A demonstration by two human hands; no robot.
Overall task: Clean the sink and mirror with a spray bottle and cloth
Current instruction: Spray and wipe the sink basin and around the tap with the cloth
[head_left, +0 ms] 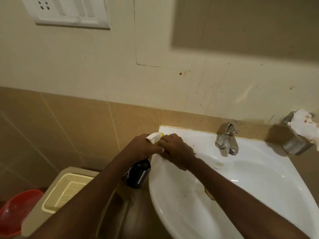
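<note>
Both hands, left and right, clamp the dark spray bottle's white-and-yellow nozzle beside the white ceramic sink; seemingly adjusting it, spraying next.

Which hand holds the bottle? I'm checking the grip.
The left hand grips the spray bottle at its neck; the right hand works at the nozzle.
</note>
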